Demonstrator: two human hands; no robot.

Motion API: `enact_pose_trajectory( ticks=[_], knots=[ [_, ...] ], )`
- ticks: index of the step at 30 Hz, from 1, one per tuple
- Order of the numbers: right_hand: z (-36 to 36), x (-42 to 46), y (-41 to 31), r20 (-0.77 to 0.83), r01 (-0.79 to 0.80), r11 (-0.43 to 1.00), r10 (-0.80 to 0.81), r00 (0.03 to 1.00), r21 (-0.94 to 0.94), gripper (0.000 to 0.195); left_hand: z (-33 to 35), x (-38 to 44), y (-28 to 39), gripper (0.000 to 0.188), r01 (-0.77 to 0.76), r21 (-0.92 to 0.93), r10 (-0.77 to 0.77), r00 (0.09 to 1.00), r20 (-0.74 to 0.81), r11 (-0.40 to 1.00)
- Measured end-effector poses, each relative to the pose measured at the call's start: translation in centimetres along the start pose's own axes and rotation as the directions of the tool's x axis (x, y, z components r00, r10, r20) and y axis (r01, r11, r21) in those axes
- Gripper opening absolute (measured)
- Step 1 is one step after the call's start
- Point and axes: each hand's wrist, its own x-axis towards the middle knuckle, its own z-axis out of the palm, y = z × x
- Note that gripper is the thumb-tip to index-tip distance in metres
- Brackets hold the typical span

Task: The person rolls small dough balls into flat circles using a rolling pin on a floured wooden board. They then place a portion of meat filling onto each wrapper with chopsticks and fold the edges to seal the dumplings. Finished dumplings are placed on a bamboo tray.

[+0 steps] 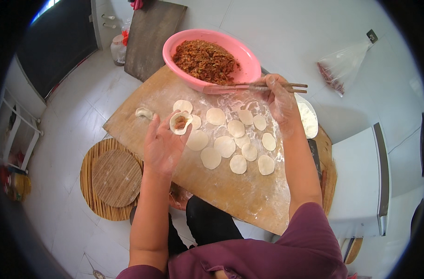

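Observation:
On the fingers of my left hand (166, 150) rests a round dough wrapper with a dab of filling (181, 122) at its middle. My right hand (280, 97) grips a pair of wooden chopsticks (292, 87), their far ends blurred at the near rim of a pink plastic basin (212, 89). Reddish-brown minced filling (205, 59) is heaped inside that basin. Several flat dough wrappers (224, 146) lie on the floured wooden board (212, 188) below and between my hands. One folded dumpling (144, 112) sits on the board just left of my left fingertips.
A bowl of white flour (306, 117) stands behind my right forearm. Round slatted mats (117, 178) are stacked low at the left. A dark wooden panel (152, 35) leans at the back beside a jar (118, 50). A white cabinet (355, 185) stands at the right.

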Motion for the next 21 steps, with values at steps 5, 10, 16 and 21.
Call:
enact_pose_trajectory(
  ticks=[5, 10, 16, 21],
  knots=[
    [-2.0, 2.8, -0.1, -0.296, 0.046, 0.974, -0.112, 0.949, -0.221, 0.020, -0.1, 0.2, -0.2, 0.059, 0.003, 0.000, -0.003, 1.000, -0.002, 1.000],
    [-3.1, 5.3, 1.5, -0.310, -0.086, 0.894, -0.061, 0.949, -0.440, 0.027, 0.1, 0.1, -0.1, 0.057, 0.006, 0.009, -0.006, 1.000, -0.020, 1.000],
    [-1.5, 7.0, 3.0, -0.299, -0.164, 0.867, 0.018, 0.954, -0.470, 0.030, -0.3, 0.2, 0.0, 0.058, -0.001, 0.022, 0.001, 1.000, -0.012, 1.000],
    [-1.0, 7.5, 4.3, -0.313, -0.151, 0.904, 0.021, 0.950, -0.399, 0.027, -0.9, 0.4, -0.1, 0.061, 0.008, 0.015, -0.008, 1.000, -0.017, 1.000]
  ],
)
